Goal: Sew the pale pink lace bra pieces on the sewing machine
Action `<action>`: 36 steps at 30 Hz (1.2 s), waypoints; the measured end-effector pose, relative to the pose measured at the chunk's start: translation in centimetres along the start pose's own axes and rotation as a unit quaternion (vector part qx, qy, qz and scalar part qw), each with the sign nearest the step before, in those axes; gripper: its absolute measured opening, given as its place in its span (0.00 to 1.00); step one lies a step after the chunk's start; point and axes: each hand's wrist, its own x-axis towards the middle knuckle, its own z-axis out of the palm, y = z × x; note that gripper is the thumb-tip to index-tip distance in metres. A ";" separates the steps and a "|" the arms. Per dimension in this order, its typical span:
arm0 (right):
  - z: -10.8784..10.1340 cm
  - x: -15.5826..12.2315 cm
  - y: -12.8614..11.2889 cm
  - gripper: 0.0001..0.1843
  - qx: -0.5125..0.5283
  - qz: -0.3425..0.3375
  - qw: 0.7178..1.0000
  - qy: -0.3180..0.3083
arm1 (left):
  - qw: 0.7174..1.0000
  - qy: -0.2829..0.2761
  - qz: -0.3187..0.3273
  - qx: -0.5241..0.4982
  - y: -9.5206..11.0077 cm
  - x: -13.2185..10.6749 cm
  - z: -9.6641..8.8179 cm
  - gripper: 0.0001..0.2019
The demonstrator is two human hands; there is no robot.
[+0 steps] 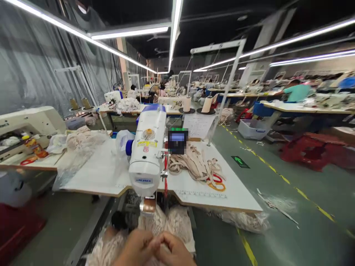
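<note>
The hands [172, 244] meet, half curled, whether gripping anything I cannot tell; beige lace fabric [181, 224] lies just beyond, by the sewing machine [148, 147]; beige straps [194, 164] and scissors [217, 183] clutter the tabletop [234, 194]

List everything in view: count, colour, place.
Near sewing machine: one, white and blue, centre
Near table: one, white, centre
Display: one, dark, right of machine
Strips: uncounted, beige, table's right
Near scissors: count unclear, red and orange handles, beside strips
Near thread cones: two, cream, table's back
Bottle: one, orange, left table
Right-hand bin: one, whitish, floor
Arrow sign: one, green, right floor
Lacy fabric: uncounted, beige, below machine
Tube lights: several, white, ceiling
Co-workers: uncounted, one in teal, background
Left hand: one, bare, bottom centre
Right hand: one, bare, beside left
</note>
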 end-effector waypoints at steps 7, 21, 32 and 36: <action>-1.7 3.0 -1.8 0.24 0.065 0.040 0.997 0.006 | 0.992 0.068 0.061 -0.082 0.5 0.0 -4.1 0.16; -4.3 8.3 -2.8 0.22 -0.085 0.024 0.995 0.049 | 0.968 0.227 0.093 -0.048 -1.3 6.6 -7.0 0.09; -4.5 8.8 -1.9 0.20 -0.079 0.013 0.994 0.071 | 0.966 0.233 0.100 -0.049 -1.6 6.9 -6.9 0.15; -4.3 8.5 -1.2 0.22 -0.077 0.011 0.995 0.062 | 0.972 0.218 0.081 -0.035 -2.4 6.5 -7.3 0.11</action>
